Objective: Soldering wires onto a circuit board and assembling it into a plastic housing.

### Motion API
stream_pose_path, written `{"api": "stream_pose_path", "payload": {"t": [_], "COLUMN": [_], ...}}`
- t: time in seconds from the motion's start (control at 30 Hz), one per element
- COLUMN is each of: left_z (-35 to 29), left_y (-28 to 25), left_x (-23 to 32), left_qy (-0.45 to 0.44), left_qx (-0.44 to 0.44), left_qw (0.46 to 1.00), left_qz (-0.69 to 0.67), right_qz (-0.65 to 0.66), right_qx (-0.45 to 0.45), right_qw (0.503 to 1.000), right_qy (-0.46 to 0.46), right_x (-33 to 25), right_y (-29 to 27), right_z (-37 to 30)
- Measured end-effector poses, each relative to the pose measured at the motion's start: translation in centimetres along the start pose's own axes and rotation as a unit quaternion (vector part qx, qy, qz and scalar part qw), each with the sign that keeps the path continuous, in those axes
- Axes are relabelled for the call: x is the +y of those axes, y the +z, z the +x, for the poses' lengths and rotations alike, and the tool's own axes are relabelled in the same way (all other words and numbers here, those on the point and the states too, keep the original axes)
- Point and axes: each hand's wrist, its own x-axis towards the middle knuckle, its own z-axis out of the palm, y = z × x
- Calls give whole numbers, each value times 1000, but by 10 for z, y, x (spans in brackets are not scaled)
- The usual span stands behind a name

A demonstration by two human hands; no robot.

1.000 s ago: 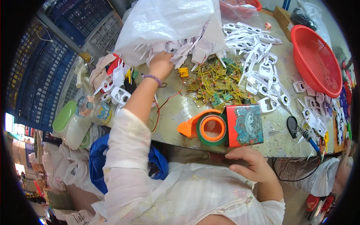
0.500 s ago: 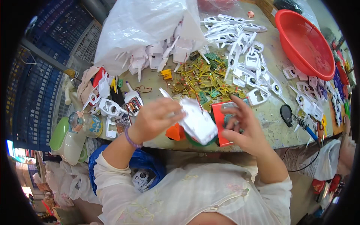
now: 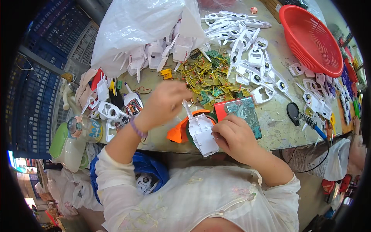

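A white plastic housing half, with a narrow stem pointing away from me, lies tilted over an orange and dark green holder near the table edge. My right hand pinches the housing's right edge. My left hand is above the stem's tip, fingers curled together; whatever they hold is hidden. Beyond the fingertips spreads a heap of small green circuit boards with yellow wires. A red box with a scuffed green top sits just past my right hand.
White plastic frames are piled at the back right, beside a red basket. A clear bag of white housings stands at the back left. A soldering iron lies right, a water bottle left. A blue bag hangs below the edge.
The white housing has turned so its stem points away and its hollow side faces up. My right hand has closed on its edge. My left hand has moved up off it, toward the boards.
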Motion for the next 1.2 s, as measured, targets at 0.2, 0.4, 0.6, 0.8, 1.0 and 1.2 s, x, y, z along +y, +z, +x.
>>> {"api": "stream_pose_path", "payload": {"t": [0.2, 0.4, 0.6, 0.8, 1.0, 1.2], "left_z": [44, 58, 54, 50, 38, 29], "left_y": [45, 48, 15, -1, -1, 9], "left_x": [-85, -90, -59, 30, 89, 98], "left_qy": [-298, -413, -356, 46, 255, 214], "left_qx": [-1, -97, 111, 252, 194, 118], "left_qw": [942, 901, 927, 957, 923, 970], "left_qz": [156, 87, 43, 138, 214, 16], "right_qz": [-8, 1, -20, 378, 597, 559], "right_qx": [135, 162, 251, 247, 137, 167], "right_qw": [991, 986, 967, 854, 745, 773], "right_qy": [23, 34, 46, 259, 264, 251], "right_x": [-15, -11, 2, 5, 5, 9], "right_y": [-3, -13, -23, -25, -29, -41], "right_z": [-12, -37, -41, -35, -1, -5]}}
